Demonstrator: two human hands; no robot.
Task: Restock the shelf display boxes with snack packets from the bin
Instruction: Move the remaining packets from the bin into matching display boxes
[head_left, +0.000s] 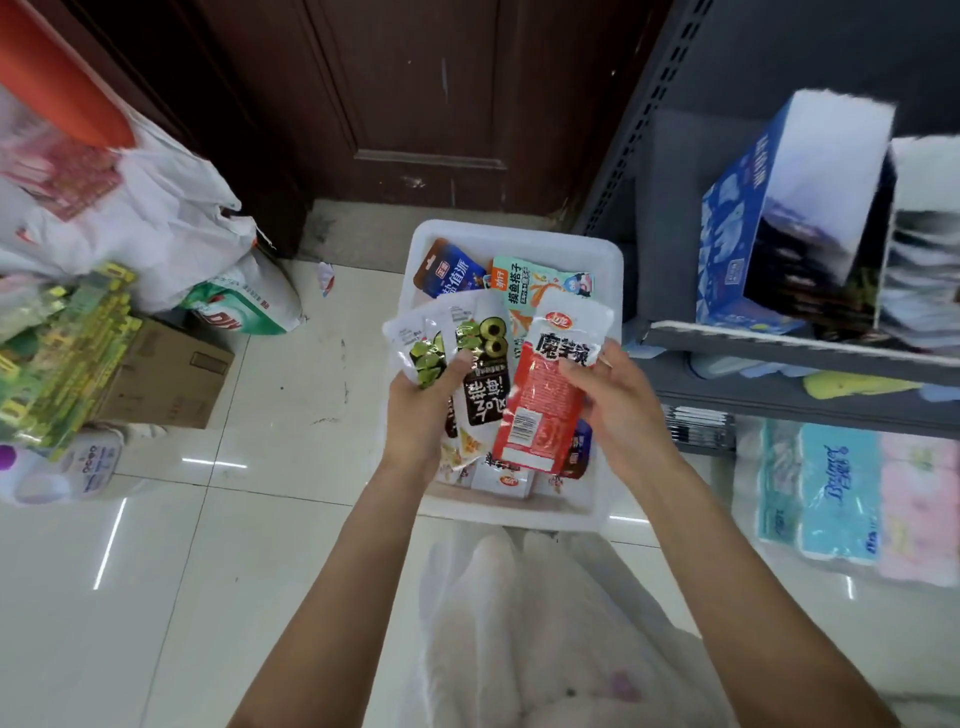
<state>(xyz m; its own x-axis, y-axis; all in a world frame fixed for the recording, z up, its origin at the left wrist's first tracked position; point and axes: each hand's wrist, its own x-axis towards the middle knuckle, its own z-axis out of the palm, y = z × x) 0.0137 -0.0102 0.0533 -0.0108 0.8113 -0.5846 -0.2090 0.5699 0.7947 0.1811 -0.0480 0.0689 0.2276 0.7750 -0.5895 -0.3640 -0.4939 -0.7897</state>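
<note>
A white plastic bin (608, 270) stands on the tiled floor below me, with several snack packets lying in it. Over the bin, my left hand (421, 410) grips a fanned bunch of white, black and green packets (478, 358). My right hand (618, 410) pinches the edge of a red and white packet (545, 400) held upright beside that bunch. A blue packet (449, 270) and a teal packet (524, 283) lie at the far end of the bin. A blue display box (737, 244) stands on the grey shelf (779, 353) to the right.
A second, blurred display box (919, 234) stands at the shelf's far right. Toilet paper packs (841, 493) fill the level below. At the left lie white bags (156, 218), a cardboard box (171, 374) and green packs (57, 353). A brown door (415, 93) stands behind the bin.
</note>
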